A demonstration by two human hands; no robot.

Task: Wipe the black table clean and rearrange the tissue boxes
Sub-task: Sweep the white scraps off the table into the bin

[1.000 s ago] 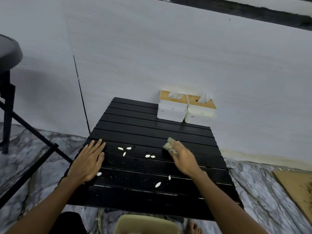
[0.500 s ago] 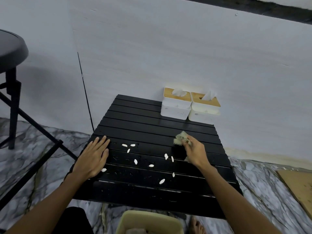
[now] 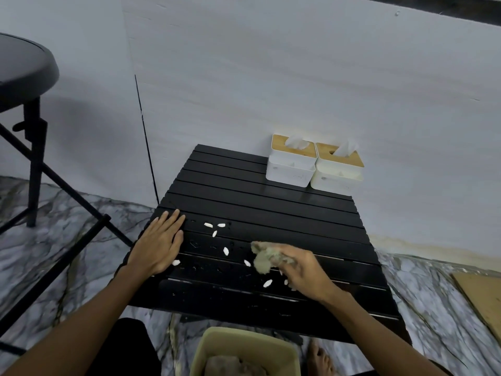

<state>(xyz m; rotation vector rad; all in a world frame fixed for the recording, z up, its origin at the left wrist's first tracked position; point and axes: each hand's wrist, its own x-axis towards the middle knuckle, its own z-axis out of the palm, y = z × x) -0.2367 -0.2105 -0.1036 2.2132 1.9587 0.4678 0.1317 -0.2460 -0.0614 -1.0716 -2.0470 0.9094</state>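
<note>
A black slatted table (image 3: 257, 202) stands against the wall. Several small white seed husks (image 3: 215, 229) and water drops lie scattered on its near half. My right hand (image 3: 303, 272) grips a crumpled greyish cloth (image 3: 261, 257) over the middle of the near slats, among the husks. My left hand (image 3: 160, 245) rests flat on the table's left edge, fingers straight. Two white tissue boxes with wooden lids, one on the left (image 3: 291, 161) and one on the right (image 3: 337, 169), stand side by side at the far right corner, tissues poking up.
A pale green bin (image 3: 244, 348) with crumpled material inside sits on the floor below the table's near edge. A black stool (image 3: 24, 85) stands to the left. Cardboard (image 3: 482, 297) lies on the marble floor at right. My bare foot (image 3: 320, 359) shows beside the bin.
My right hand with the cloth has swept from the table's right-centre back toward me and leftward, pushing some husks. My left hand has stayed flat on the left edge.
</note>
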